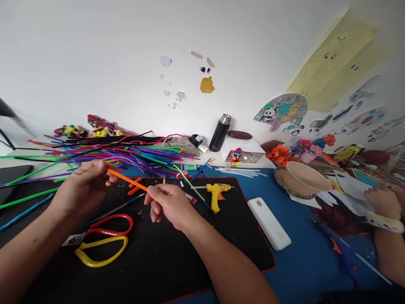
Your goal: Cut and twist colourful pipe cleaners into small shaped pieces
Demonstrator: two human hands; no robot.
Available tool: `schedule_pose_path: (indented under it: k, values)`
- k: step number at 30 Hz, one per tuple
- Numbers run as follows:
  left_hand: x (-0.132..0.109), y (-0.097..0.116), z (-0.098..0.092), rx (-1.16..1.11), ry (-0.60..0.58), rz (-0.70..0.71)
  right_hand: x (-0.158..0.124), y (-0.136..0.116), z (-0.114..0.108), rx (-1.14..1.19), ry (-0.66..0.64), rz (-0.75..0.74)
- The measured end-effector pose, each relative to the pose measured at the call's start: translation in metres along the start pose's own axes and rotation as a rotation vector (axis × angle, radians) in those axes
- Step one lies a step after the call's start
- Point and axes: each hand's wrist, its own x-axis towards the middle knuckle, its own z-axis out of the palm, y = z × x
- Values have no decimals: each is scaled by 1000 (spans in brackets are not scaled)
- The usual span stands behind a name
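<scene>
An orange pipe cleaner [127, 179] stretches between my two hands above the black mat [158, 257]. My left hand [85, 182] pinches its left end with closed fingers. My right hand [167, 204] pinches its right end between thumb and forefinger. Short orange offcuts [135, 186] lie on the mat just behind the held piece. Below my hands rest scissors [100, 241] with one red and one yellow handle, and a thin pen [117, 208].
A heap of coloured pipe cleaners [104, 157] covers the back left. A yellow glue gun [216, 194], white power bank [268, 222], black flask [220, 132] and paper bowl [303, 179] stand to the right. Another person's hand [383, 204] works at the far right.
</scene>
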Motion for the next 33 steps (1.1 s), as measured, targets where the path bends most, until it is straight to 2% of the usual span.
schedule_pose_path:
  k: [3, 7, 10, 12, 14, 17, 19, 27, 33]
  values:
    - [1, 2, 0, 38, 28, 3, 0, 0, 2, -24, 25, -5]
    - [0, 3, 3, -53, 16, -68, -1, 0, 4, -87, 32, -28]
    - [-1, -1, 3, -31, -14, -31, -1, 1, 3, -95, 47, -48]
    - [-1, -5, 1, 1, -70, -20, 0, 0, 2, -63, 53, -64]
    - [-3, -8, 0, 33, -176, -48, 1, 0, 1, -33, 49, -79]
    - [-10, -15, 2, 104, -333, -133, 0, -2, 1, -14, 32, -78]
    - [-14, -19, 4, 142, -371, -195, -1, -2, 1, -14, 18, -59]
    - [-19, -18, 8, 159, -341, -240, -2, 2, 1, -34, -15, 0]
    - [-20, -17, 12, 147, -324, -259, -1, 1, 0, -29, 4, -15]
